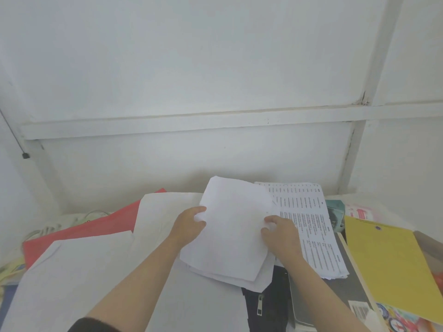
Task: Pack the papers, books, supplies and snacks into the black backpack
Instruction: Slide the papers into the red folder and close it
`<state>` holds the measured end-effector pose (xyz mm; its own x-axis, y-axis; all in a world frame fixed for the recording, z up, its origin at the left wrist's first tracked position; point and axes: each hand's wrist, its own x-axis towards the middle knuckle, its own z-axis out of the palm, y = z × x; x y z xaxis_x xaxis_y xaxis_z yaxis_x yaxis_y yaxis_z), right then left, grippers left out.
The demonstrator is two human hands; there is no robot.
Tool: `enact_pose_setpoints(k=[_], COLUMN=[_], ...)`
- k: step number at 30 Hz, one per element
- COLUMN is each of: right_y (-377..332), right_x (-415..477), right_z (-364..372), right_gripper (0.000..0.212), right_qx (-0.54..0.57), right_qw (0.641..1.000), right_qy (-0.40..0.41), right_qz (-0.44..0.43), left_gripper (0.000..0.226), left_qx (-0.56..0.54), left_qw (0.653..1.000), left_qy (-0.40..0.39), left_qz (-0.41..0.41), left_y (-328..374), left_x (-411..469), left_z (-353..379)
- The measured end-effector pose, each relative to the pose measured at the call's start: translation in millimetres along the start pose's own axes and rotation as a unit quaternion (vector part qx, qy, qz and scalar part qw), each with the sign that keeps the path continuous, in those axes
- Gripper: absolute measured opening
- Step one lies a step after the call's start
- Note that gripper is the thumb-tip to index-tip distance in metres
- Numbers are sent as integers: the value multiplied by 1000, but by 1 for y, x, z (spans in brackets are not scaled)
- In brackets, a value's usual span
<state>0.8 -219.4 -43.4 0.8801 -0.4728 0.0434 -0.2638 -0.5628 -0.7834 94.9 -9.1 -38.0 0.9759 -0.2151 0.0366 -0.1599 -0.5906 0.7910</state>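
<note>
A red folder lies at the left, carrying no legible writing. The left hand pinches the left edge of a blank white sheaf, thumb on top. The right hand grips the sheaf's right edge, fingers curled. Both forearms reach forward. Beside them, the printed sheets carry lines of text too small to read. The black backpack lies below the sheaf, partly covered. Further right, a dark book bears a barcode label, and a yellow folder shows an unreadable round seal.

Blank white paper stack held tilted, overlapping black backpack; printed sheets flat just right.
</note>
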Motion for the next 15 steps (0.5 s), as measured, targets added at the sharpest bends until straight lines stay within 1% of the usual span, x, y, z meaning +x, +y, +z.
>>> enact_pose_setpoints(k=[2,4,7,8,11,13,15], right_y=[1,0,-1,-2,-8,-12,-13], right_x=[-2,-4,-9,-11,-18,-23,-27], right_z=[3,4,0,-1,-8,-11,-13], right_gripper=[40,48,57,57,56,58,65], right_qx=[19,39,26,38,125,150,162], right_qw=[1000,998,998,998,991,988,985], right_qy=[-6,-7,-12,-16,-31,-40,-50], right_qz=[19,44,63,57,24,-2,-20], left_gripper=[47,47,47,46,44,42,41], left_qx=[-16,-35,-49,-53,-76,-101,-125], left_qw=[1000,999,999,998,997,994,992], left_qy=[-2,-3,-3,-1,1,4,8], left_qz=[-11,-19,-24,-25,-28,-30,-35], left_y=[-3,-4,-4,-3,-1,3,7], left_x=[1,0,-3,-4,-8,-12,-17], left_z=[3,7,10,11,10,10,9])
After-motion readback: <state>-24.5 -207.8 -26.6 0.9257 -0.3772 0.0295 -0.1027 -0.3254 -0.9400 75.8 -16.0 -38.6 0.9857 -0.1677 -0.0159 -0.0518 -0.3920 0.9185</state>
